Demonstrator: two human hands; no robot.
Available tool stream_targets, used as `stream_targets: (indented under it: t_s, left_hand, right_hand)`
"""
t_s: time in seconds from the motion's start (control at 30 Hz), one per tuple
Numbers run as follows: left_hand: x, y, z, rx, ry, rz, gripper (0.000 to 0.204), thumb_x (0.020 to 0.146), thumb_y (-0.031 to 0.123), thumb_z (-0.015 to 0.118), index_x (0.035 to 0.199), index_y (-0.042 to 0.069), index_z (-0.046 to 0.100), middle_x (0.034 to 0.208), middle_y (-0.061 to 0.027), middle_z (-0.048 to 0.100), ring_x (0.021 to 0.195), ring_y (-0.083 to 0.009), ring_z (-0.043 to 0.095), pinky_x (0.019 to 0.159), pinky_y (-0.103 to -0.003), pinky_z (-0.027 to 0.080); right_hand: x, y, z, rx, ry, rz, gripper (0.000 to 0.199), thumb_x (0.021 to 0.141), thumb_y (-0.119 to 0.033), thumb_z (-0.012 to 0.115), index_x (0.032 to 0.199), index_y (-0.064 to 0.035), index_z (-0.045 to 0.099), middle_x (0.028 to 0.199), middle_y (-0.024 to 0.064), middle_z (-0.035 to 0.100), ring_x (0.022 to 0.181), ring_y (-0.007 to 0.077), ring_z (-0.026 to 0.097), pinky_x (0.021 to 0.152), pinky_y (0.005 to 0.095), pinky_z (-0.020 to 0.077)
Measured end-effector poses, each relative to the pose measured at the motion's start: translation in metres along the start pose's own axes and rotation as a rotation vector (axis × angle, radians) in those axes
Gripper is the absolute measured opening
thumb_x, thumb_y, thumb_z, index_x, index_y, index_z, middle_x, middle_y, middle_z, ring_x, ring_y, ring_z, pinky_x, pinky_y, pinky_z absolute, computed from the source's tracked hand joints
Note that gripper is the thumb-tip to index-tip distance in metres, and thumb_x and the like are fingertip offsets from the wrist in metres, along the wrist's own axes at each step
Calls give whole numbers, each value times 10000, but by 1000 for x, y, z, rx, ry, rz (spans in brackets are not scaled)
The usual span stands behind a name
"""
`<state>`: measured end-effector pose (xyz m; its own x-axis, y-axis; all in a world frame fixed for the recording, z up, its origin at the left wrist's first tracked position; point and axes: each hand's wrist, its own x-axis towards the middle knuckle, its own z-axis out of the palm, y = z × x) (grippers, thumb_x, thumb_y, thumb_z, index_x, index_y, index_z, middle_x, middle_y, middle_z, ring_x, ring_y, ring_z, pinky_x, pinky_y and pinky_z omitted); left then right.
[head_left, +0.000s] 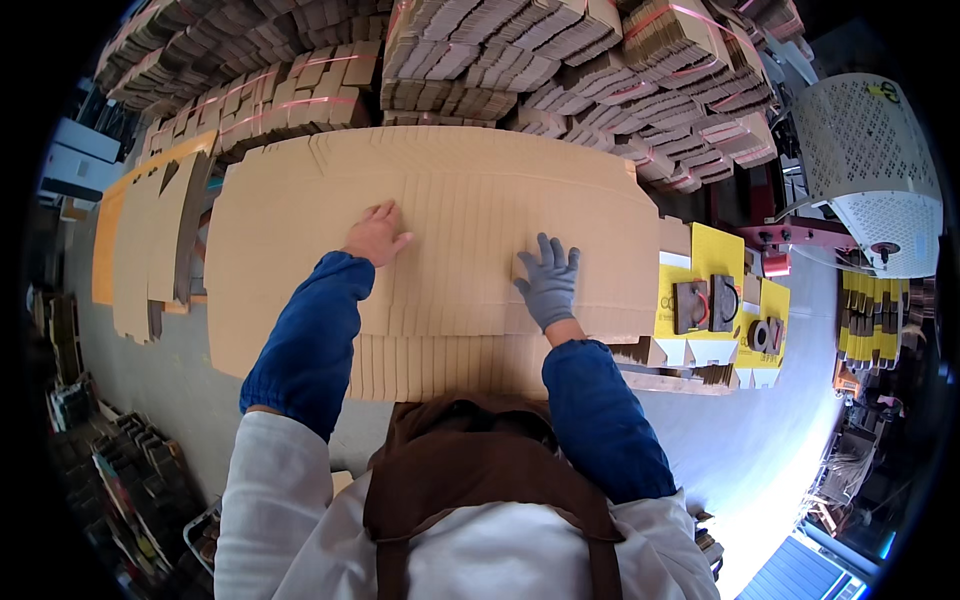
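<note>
A big flat stack of brown cardboard sheets (440, 230) lies on the desk, right in front of the person. The bare left hand (377, 235) rests flat on top of the stack, fingers spread open, holding nothing. The right hand (548, 283), in a grey glove, also lies open and flat on the stack, near its right side. Just right of the stack sit yellow cards (715, 262) with dark blocks on them.
</note>
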<state>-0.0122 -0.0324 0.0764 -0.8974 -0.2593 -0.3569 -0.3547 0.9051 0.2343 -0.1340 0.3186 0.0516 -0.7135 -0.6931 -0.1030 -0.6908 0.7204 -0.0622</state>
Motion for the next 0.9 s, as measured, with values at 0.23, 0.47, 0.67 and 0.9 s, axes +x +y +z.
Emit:
stream_targets:
  t_s: [0.23, 0.47, 0.67, 0.9]
  left_hand:
    - [0, 8, -7, -21, -31, -13, 735, 1030, 451, 582, 1570, -12, 396, 1672, -189, 351, 1514, -409, 343, 1228, -439, 374]
    - [1, 3, -2, -6, 1, 5, 744, 1025, 464, 591, 1555, -26, 407, 1657, -200, 365, 1497, -419, 364, 1217, -444, 388]
    - [0, 0, 1, -4, 22, 13, 736, 1021, 462, 597, 1549, -18, 414, 1646, -190, 381, 1483, -426, 378, 1209, -448, 397]
    - [-2, -1, 2, -22, 43, 24, 718, 1020, 455, 603, 1534, -15, 428, 1637, -187, 393, 1480, -422, 383, 1201, -455, 406]
  right_hand:
    - [1, 1, 13, -179, 90, -238, 410, 961, -293, 669, 1371, -305, 660, 1636, 128, 395, 1534, 357, 320, 1228, 679, 151]
    - [8, -22, 0, 61, -28, -48, 367, 938, -426, 701, 1272, -275, 717, 1632, 132, 418, 1533, 375, 314, 1223, 682, 141]
    - [13, -40, -6, 31, -54, 56, 435, 905, -496, 733, 1259, -243, 716, 1654, 131, 377, 1554, 361, 276, 1224, 682, 138]
    - [18, -48, 6, -39, 65, -112, 433, 915, -362, 725, 1338, -282, 682, 1646, 130, 387, 1542, 367, 306, 1226, 687, 150]
